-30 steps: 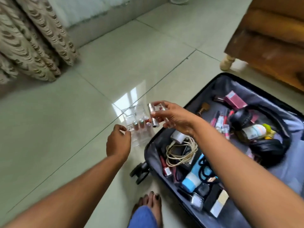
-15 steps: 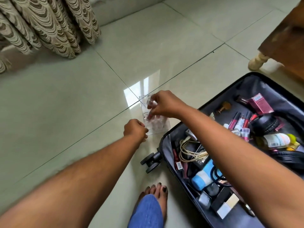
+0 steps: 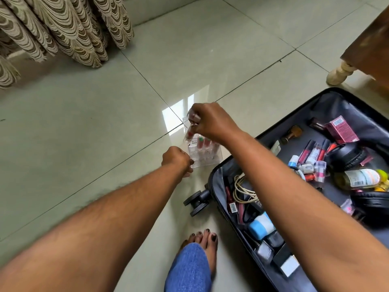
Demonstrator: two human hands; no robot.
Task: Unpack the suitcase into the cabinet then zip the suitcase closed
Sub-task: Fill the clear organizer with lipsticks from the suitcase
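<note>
- Our right hand is curled around a small see-through tube with red inside. It holds the tube tilted, just over the clear box.
- The clear box sits on the floor, just beside the near left corner of the suitcase. Some red tubes stand inside it.
- Our left hand pinches the near left corner of the clear box. Its fingers are curled tight.
- The suitcase lies open on the floor. It is still full of stuff.
- Inside the suitcase we see black headphones, a yellow bottle, a pink box, a bundle of white cord and a blue and white tub.
- A black wheel sticks out from the suitcase, near the clear box.
- Our bare foot is on the floor, just beside the suitcase's near edge.
- A curtain hangs far from the suitcase, across the floor.
- A wooden leg stands just past the suitcase's far edge.
</note>
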